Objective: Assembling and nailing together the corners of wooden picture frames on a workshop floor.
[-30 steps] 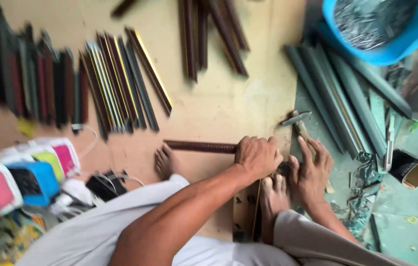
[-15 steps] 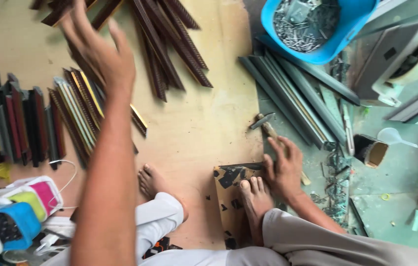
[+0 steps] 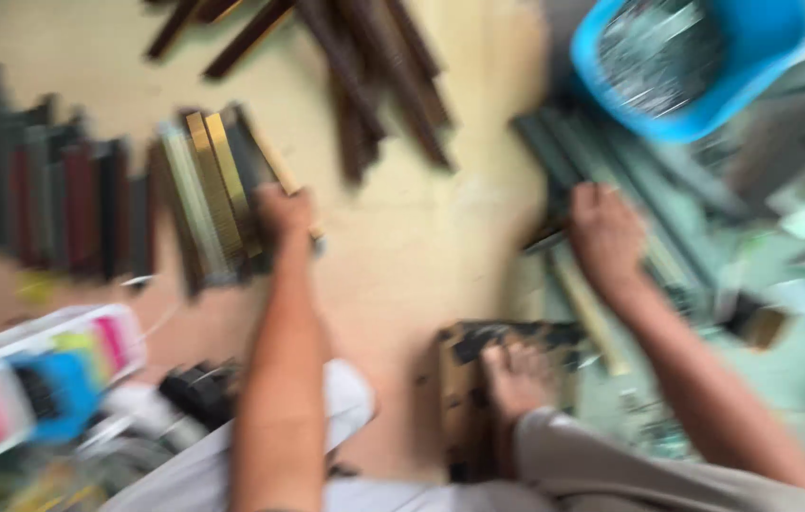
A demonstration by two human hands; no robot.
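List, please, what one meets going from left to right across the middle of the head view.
Dark frame strips → gold and pale strips → left hand → bare floor → right hand → grey-green strips.

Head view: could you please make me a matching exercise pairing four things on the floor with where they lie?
Things:
1. blue basin
2. left hand
3. right hand
4. dark brown strips

Places:
A. on the gold and dark strips at centre left
B. top right corner
C. top centre, fanned on the floor
D. on the grey-green strips below the basin

Pairs: 1-B, 2-A, 3-D, 4-C
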